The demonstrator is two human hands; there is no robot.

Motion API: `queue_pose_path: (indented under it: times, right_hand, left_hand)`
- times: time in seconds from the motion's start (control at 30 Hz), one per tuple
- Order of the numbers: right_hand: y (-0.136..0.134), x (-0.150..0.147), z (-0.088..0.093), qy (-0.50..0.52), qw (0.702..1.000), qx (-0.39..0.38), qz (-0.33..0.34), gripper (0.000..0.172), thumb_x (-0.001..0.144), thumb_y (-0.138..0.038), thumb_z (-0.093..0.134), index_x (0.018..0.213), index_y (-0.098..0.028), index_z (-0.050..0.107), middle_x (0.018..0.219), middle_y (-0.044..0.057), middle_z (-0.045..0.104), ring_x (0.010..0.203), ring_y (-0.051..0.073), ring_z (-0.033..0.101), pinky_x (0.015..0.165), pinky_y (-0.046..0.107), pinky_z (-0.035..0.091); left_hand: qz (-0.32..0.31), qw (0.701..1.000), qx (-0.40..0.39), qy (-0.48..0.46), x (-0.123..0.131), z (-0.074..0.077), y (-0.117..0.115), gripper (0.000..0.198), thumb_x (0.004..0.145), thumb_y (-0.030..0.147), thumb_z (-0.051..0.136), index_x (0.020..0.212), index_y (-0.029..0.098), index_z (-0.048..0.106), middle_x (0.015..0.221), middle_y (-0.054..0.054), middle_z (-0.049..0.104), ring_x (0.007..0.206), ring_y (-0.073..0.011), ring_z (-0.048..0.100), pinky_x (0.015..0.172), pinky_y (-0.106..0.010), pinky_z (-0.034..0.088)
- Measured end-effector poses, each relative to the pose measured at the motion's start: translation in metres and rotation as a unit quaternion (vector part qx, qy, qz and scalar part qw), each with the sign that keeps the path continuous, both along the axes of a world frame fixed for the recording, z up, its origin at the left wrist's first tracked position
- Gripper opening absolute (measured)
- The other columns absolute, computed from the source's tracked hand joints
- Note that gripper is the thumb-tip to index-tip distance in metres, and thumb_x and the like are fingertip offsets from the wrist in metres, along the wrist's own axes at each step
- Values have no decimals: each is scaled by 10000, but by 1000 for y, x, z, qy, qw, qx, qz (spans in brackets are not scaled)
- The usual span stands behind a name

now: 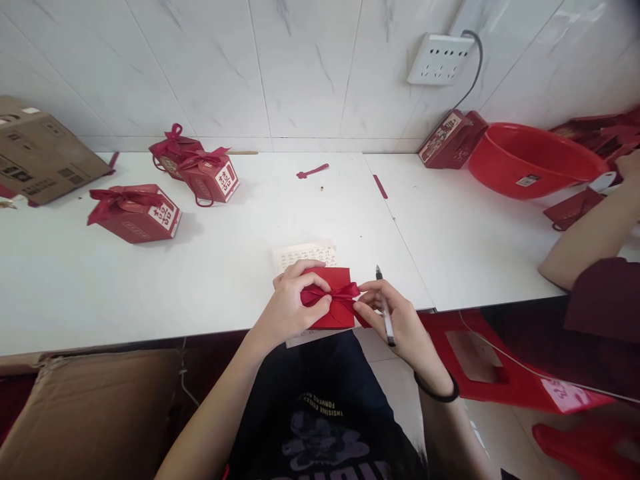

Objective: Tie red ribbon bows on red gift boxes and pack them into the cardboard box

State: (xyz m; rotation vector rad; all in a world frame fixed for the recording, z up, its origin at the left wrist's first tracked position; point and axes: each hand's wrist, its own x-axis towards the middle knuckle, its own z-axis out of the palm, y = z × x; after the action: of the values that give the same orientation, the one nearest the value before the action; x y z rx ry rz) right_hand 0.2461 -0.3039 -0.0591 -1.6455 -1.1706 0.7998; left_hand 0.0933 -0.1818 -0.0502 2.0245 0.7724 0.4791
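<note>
A small red box (334, 299) with a dark red ribbon bow (340, 292) lies at the near edge of the white table (225, 253), on a sheet of written paper (306, 254). My left hand (293, 303) is closed over the box's left side, fingers pinching the ribbon. My right hand (395, 320) pinches the ribbon's right end and also holds a pen (384, 307) between its fingers.
Three finished red ribboned boxes (135, 212) (210, 177) (173, 152) stand at the back left. Cardboard boxes sit far left (40, 153) and below the table (90, 413). A red basin (530, 160) stands at the right, where another person's arm (585, 240) reaches. Loose ribbon scraps (313, 171) lie mid-table.
</note>
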Motion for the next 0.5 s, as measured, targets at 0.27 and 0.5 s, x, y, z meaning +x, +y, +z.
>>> queue_pose_path:
  times: [0.27,0.5]
  right_hand:
    - [-12,-15,-2,45,997,-14,-62,199,823,-371,603,843,-207,493,704,0,571,614,134,559,558,227,454]
    - [-20,-20,4,76,995,-47,-41,285,825,-384,595,734,-214,386,644,-25,544,485,107,498,482,227,404]
  left_hand:
    - [12,1000,3,-4,-1,-3,0,91,769,276,568,745,219,633,1214,-27,529,1171,-241,456,1038,-470,308]
    - [23,1000,5,8,0,-2,-1,116,773,286,569,733,215,650,1203,-37,539,1166,-249,459,1034,-478,311]
